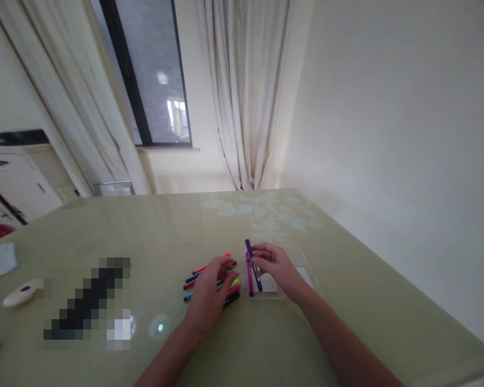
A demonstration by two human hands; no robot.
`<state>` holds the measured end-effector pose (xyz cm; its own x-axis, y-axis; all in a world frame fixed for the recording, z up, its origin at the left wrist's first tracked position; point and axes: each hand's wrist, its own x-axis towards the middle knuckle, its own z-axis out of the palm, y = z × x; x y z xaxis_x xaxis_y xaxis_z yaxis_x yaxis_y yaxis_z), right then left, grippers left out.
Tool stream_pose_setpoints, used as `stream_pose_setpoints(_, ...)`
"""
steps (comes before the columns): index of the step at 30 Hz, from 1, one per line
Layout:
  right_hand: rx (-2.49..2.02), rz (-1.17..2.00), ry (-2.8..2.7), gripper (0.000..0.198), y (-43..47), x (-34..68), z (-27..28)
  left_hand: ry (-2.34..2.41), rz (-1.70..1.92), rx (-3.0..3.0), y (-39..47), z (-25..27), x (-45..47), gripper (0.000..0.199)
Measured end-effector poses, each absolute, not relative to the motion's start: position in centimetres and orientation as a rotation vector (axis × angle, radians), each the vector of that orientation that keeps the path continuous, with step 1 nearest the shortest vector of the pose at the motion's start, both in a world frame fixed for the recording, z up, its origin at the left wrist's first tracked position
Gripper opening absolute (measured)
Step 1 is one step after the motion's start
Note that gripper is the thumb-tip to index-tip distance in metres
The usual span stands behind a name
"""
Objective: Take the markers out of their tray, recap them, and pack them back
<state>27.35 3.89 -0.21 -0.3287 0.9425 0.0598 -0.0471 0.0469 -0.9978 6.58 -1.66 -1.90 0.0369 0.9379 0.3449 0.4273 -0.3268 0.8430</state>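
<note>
My right hand (277,269) pinches a dark purple marker (250,251) near its middle, with the marker tilted over a clear plastic case (280,294). A pink marker (250,282) lies along the left side of that case, beside the purple one. My left hand (212,287) rests over a loose group of coloured markers, its thumb and fingers apart. An orange-red marker (200,269), a blue-capped marker (188,297) and a black marker (232,300) stick out around it. The palm hides the middle of the group.
Toward the left of the table (153,226) lie a blurred dark long object (91,298), a white oval device (22,293) and a pale paper (0,262). A wall (407,161) runs along the right edge. Curtains (248,97) hang behind.
</note>
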Motion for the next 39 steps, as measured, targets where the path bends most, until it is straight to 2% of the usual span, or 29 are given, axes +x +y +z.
stream_pose_setpoints(2,-1.072,1.375,-1.387,0.042,4.9,28.1,-0.7,1.363,1.08,2.209,-2.1,-2.2,6.8,0.025)
stream_pose_setpoints(4,-1.158,1.373,-1.389,0.043,5.5,28.5,-1.4,1.301,0.893,2.485,-2.4,-2.7,7.4,0.035)
stream_pose_setpoints(6,-1.217,1.361,-1.432,0.042,5.7,28.5,-2.0,1.293,0.757,2.597,-2.5,-3.1,8.1,0.041)
stream_pose_setpoints(10,-1.309,1.209,-1.593,0.031,5.2,27.9,-2.5,1.289,0.631,2.646,-2.5,-3.1,8.8,0.036)
stream_pose_setpoints(18,-1.431,0.72,-1.971,0.015,4.3,27.7,-2.0,1.313,0.608,2.735,-2.9,-3.2,8.8,0.037)
stream_pose_setpoints(22,-1.481,0.713,-2.007,0.012,4.3,27.7,-1.9,1.293,0.59,2.798,-3.0,-3.3,8.8,0.041)
stream_pose_setpoints(31,-1.432,0.695,-2.045,0.004,4.3,27.8,-1.8,1.317,0.56,2.791,-3.1,-3.2,8.9,0.031)
stream_pose_setpoints(39,-1.505,0.639,-2.076,0.012,4.2,27.6,-1.5,1.312,0.611,2.679,-3.2,-2.8,9.1,0.028)
